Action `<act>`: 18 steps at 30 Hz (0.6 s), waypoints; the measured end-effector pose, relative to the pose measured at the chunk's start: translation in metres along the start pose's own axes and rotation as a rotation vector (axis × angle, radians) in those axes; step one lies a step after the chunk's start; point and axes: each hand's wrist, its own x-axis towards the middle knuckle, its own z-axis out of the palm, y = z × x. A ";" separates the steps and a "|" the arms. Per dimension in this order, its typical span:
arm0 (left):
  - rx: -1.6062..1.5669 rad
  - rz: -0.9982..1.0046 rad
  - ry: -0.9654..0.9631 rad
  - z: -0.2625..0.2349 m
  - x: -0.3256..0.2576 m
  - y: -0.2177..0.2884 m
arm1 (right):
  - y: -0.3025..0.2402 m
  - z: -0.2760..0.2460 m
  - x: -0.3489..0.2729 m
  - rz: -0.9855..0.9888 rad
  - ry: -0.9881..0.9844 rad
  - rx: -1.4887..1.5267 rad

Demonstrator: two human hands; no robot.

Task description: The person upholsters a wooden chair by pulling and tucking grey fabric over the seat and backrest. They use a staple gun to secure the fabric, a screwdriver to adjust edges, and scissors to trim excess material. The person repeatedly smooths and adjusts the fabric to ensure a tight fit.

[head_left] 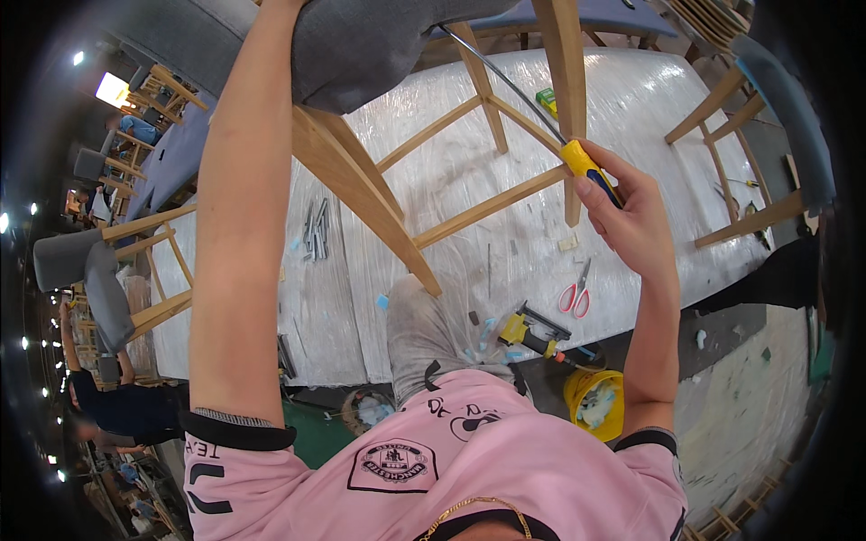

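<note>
A grey upholstered chair (361,59) with pale wooden legs and stretchers stands in front of me at the top of the head view. My right hand (636,212) is closed round the yellow and blue handle of a long screwdriver (582,162), just beside one of the chair's legs. The metal shaft slants up and left, and its tip meets the lower edge of the grey seat. My left forearm (242,216) reaches up along the chair's left side. Beyond the wrist, my left hand is out of the picture, so its fingers do not show.
Clear plastic film covers the table (329,307). On it lie red-handled scissors (577,296), a yellow nail gun (537,332), several bolts (316,230) and a green box (548,101). A yellow bucket (613,397) stands nearby. Other chairs (108,284) flank me; a person (135,397) is at left.
</note>
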 end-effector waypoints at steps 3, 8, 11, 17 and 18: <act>-0.015 -0.018 -0.009 0.000 0.002 0.001 | 0.003 0.001 0.005 -0.019 0.008 -0.005; 0.019 -0.036 0.005 0.000 0.009 -0.001 | 0.003 0.002 0.012 -0.037 0.009 0.047; -0.068 -0.048 -0.038 -0.001 0.004 -0.003 | -0.002 0.003 0.008 -0.003 -0.024 0.063; -0.016 0.006 -0.030 0.002 0.013 0.003 | -0.014 -0.007 0.009 0.029 0.007 0.084; -0.014 0.012 -0.026 0.004 0.012 0.000 | -0.019 -0.010 0.010 0.022 0.009 0.027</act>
